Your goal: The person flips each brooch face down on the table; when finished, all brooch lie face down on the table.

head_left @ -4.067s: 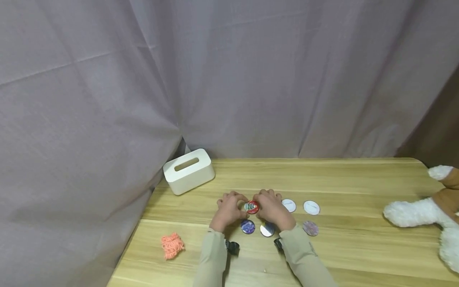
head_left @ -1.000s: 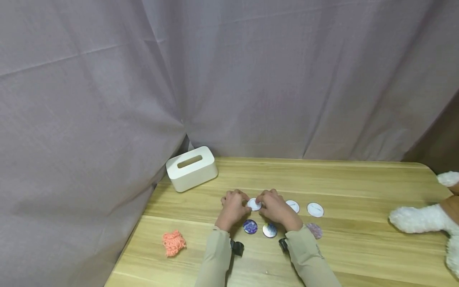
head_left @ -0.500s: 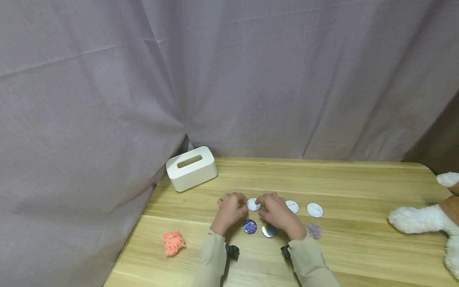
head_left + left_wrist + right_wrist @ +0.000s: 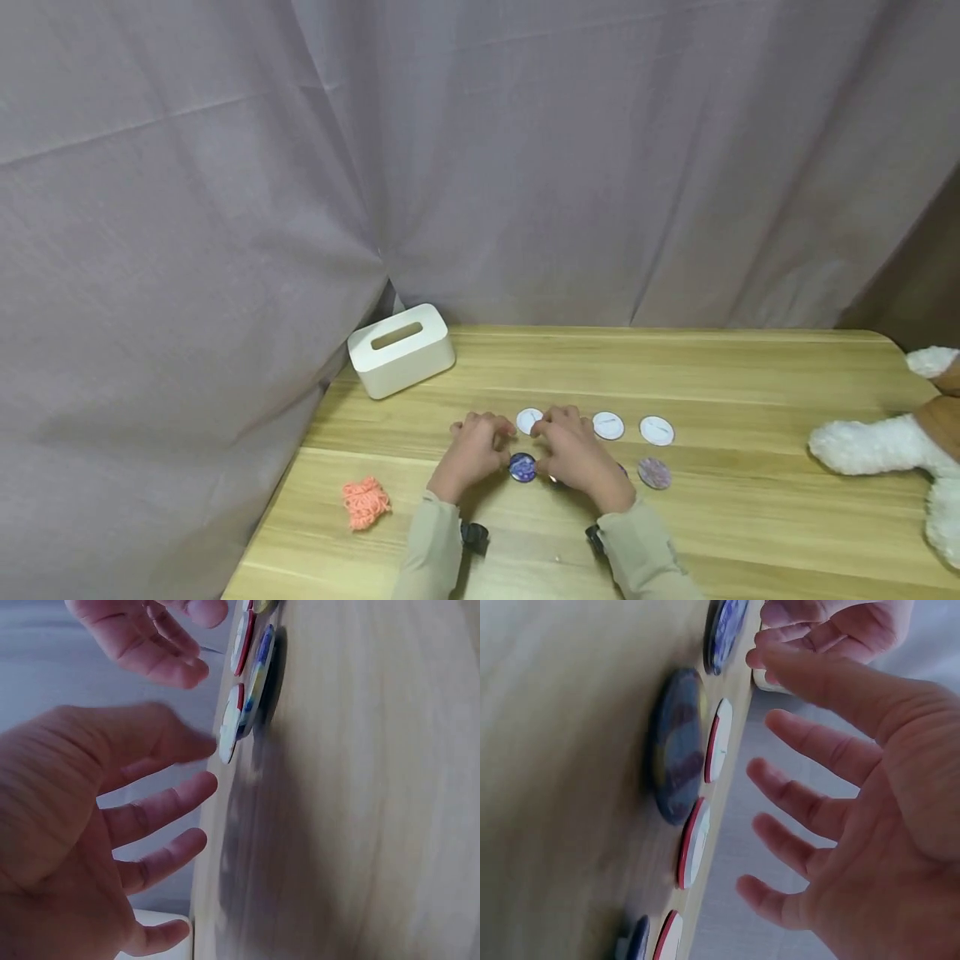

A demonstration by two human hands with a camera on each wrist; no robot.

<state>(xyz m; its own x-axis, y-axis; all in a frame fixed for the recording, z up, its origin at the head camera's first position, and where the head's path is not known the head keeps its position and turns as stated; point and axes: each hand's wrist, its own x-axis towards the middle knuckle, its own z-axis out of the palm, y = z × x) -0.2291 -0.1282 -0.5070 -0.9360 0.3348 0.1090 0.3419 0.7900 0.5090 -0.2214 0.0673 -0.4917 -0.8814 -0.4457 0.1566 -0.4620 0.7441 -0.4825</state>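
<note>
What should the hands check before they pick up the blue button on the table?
1. Left hand free: ok, fingers relaxed, nothing held.
2. Right hand free: ok, fingers spread in the right wrist view, nothing held.
3. Blue badge reachable: ok, it lies flat between both hands.
4. White-backed badge let go: ok, it lies on the table, just beyond the fingertips.
5. Silvery badge beside the blue one: cannot tell from the head view, the right hand covers that spot.
6. Room around: ok, the tissue box and orange yarn lie well aside.
</note>
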